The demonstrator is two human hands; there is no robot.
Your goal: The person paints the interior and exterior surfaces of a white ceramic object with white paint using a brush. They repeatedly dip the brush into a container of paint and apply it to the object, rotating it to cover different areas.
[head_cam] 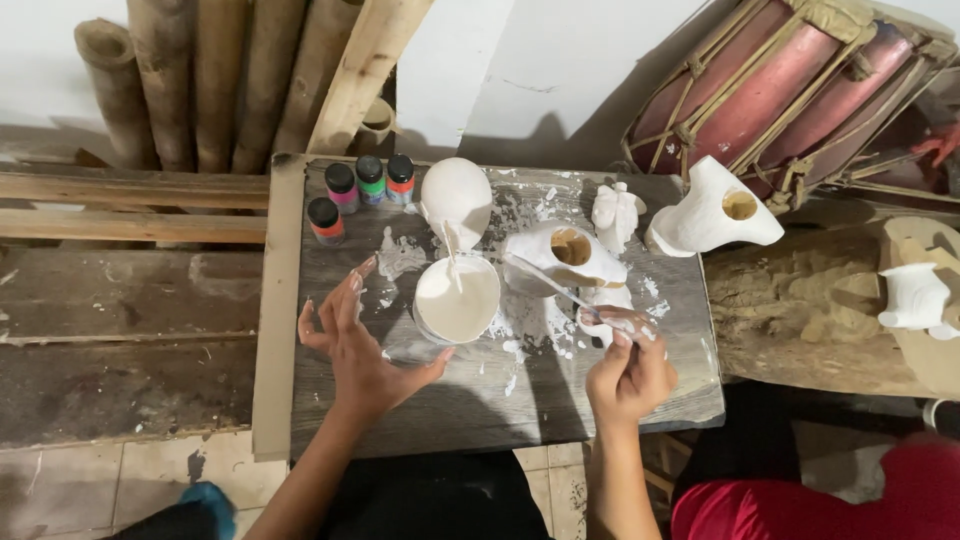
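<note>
Your right hand (628, 372) pinches a thin brush (560, 285), its tip at the white clay figure (565, 255). Your left hand (360, 345) is open and empty, just beside the cup of white paint (457, 298) on the bench (480, 400), close for dipping.

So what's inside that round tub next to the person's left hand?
The round tub is filled with smooth white paint or plaster, nearly to the rim. A white-coated stick leans in from the far edge. The left hand rests beside it. The thick liquid hides the bottom.
</note>
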